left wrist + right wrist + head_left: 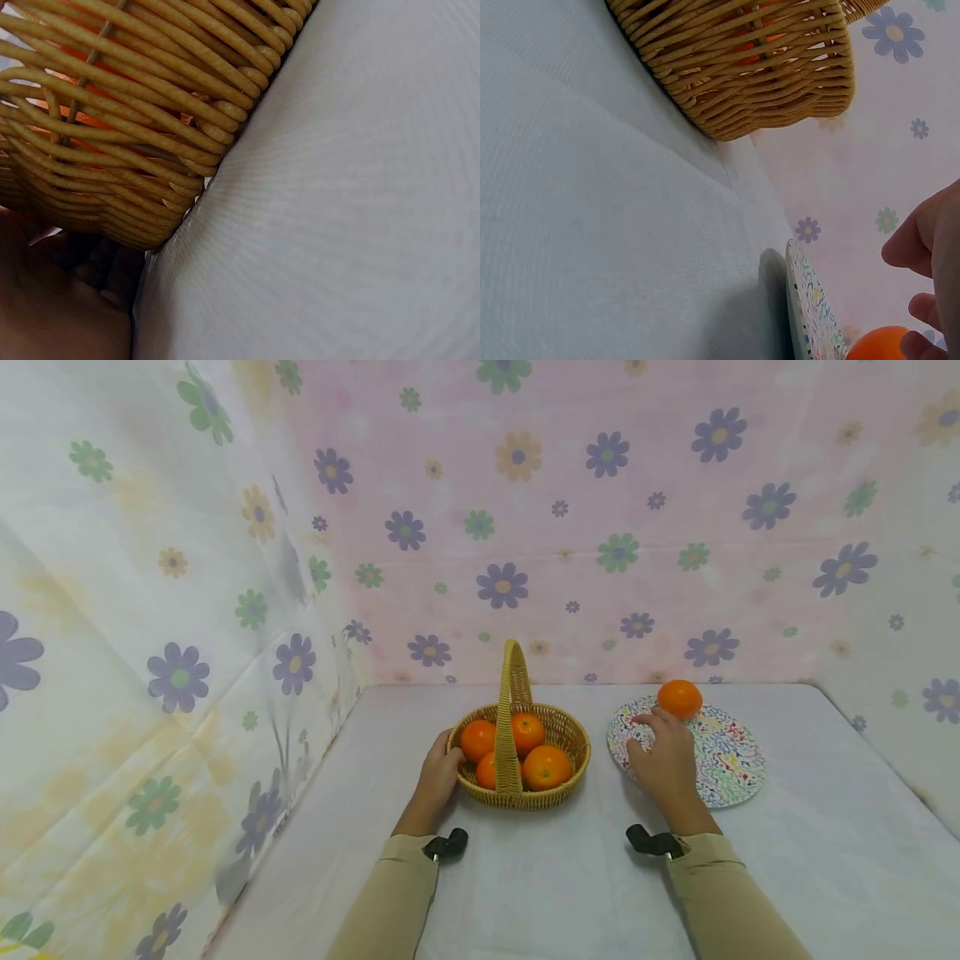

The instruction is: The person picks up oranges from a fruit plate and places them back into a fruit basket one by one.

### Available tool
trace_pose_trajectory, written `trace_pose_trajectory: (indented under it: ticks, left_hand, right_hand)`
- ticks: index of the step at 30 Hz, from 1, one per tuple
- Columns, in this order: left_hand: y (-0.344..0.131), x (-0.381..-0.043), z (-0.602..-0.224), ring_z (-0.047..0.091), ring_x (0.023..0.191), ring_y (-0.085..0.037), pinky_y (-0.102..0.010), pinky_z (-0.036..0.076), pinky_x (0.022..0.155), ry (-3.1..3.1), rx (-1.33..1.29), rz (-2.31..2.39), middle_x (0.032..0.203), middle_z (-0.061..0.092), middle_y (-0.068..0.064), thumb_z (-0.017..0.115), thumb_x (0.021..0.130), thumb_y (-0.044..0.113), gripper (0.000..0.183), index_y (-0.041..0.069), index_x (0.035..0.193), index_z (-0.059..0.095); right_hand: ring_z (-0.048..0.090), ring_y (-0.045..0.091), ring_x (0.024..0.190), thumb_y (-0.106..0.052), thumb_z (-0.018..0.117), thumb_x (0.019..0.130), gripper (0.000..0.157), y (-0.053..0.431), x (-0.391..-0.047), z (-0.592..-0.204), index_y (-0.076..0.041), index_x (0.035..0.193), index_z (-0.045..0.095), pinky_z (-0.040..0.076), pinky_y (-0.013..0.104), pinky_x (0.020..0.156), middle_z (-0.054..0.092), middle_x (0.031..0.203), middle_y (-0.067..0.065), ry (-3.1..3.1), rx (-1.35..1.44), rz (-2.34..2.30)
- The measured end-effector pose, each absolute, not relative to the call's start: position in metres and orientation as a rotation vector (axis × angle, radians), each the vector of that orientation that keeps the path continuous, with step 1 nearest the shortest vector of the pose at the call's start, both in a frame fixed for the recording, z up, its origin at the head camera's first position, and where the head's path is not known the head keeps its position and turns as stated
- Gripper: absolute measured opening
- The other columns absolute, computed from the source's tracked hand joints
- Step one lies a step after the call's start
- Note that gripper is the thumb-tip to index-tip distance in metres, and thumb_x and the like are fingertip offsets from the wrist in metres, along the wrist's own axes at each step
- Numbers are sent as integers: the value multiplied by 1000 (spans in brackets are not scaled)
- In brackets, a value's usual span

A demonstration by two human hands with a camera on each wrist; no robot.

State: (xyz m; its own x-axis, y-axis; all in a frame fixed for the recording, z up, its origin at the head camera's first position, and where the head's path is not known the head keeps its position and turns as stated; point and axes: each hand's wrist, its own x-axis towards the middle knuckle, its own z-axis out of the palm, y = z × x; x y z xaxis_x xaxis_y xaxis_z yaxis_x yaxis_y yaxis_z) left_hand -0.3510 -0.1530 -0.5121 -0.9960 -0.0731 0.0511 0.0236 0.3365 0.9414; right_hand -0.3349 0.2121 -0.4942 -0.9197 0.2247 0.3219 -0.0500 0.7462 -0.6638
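Note:
A yellow wicker basket (547, 798) with a tall arched handle holds several oranges (547, 767). My left hand (439, 774) grips the basket's left rim, with the thumb over the edge and the fingers against the woven side. In the left wrist view that hand (64, 300) lies low against the wicker wall. My right hand (664, 759) is over a speckled, multicoloured plate (731, 768), its thumb and index finger apart. A single orange (680, 699) sits at the plate's far edge, just beyond the fingertips. The right wrist view shows the fingers close to this orange (879, 343).
A white cloth (540, 885) covers the table. Flower-patterned fabric walls (450, 468) stand behind it and at both sides. The plate lies to the right of the basket, with a strip of cloth between them.

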Motion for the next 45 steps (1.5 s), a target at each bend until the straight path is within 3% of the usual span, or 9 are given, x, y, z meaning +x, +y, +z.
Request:
trace_pose_trajectory:
  ticks: [10, 38, 45]
  left_hand:
    - [-153, -351, -512, 45, 145, -30, -56, 33, 122, -2495, 35, -1758, 155, 52, -8, 47, 90, 19, 60, 14, 149, 50]
    - [-153, -352, -513, 45, 144, -28, -55, 33, 122, -2470, 6, -1777, 154, 52, -8, 48, 90, 18, 59, 14, 149, 50]
    - [-153, -352, -513, 45, 144, -29, -55, 33, 122, -2483, 13, -1753, 154, 52, -8, 48, 90, 18, 60, 14, 150, 50]
  right_hand:
    - [29, 51, 150, -16, 60, 92, 53, 219, -339, -503, -3, 143, 56, 23, 73, 118, 32, 165, 23, -2596, -150, 1053]
    - [22, 48, 155, -18, 61, 93, 65, 221, -341, -506, -4, 154, 44, 23, 70, 118, 21, 170, 21, -2711, -164, 1089]
    - [32, 50, 148, -22, 62, 94, 66, 222, -341, -506, -1, 154, 42, 29, 69, 118, 34, 163, 27, -2836, -167, 1045]
